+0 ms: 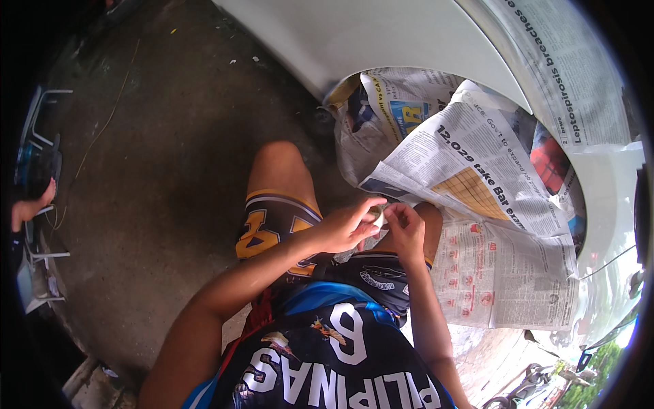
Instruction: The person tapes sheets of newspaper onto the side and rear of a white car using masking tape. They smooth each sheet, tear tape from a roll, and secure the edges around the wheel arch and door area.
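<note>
My left hand (346, 227) is closed around a small pale roll of masking tape (379, 219), held above my lap between my bent knees. The fingers of my right hand (407, 230) pinch at the roll's right side, where its edge seems to be. Fingers cover most of the roll, so any loose strip is hard to see. Just beyond my right hand hangs a large newspaper sheet (436, 160), spread over the wheel arch of a white car (409, 34). A lower sheet of newspaper (531, 273) hangs beside my right knee.
More newspaper (593, 88) covers the car's panel at upper right. Crumpled sheets fill the wheel arch. A dark concrete floor (136, 170) lies to the left, with a thin cord (102, 133) on it. A metal-framed chair (48, 255) and another person's foot (44, 198) are far left.
</note>
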Motion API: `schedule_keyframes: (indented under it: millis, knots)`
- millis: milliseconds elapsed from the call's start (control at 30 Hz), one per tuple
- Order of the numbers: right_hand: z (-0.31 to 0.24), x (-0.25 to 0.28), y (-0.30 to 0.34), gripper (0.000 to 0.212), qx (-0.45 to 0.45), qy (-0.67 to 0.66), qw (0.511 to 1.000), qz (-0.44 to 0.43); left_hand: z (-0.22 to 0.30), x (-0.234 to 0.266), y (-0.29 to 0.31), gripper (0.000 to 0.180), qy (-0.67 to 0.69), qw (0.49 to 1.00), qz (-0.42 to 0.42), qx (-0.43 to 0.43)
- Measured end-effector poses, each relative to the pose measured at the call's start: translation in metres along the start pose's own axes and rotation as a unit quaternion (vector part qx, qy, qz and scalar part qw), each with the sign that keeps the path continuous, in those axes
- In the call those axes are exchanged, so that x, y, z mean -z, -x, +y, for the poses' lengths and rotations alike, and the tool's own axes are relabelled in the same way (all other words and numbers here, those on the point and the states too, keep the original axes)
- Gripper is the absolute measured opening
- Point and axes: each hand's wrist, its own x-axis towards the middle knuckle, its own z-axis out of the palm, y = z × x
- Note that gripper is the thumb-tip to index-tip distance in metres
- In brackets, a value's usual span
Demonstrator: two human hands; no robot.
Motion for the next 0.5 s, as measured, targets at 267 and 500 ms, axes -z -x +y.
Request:
schedule_keyframes:
  millis: [267, 500]
  knots:
    - [0.032, -0.029, -0.032, 0.011, 0.213, 0.185, 0.951, 0.129, -0.048, 0.047, -0.042, 0.017, -0.413, 0.903, 0.104, 0.062]
    - [0.035, -0.042, -0.070, 0.009, 0.295, 0.256, 0.893, 0.224, -0.073, 0.047, -0.078, 0.021, -0.378, 0.888, 0.248, 0.087]
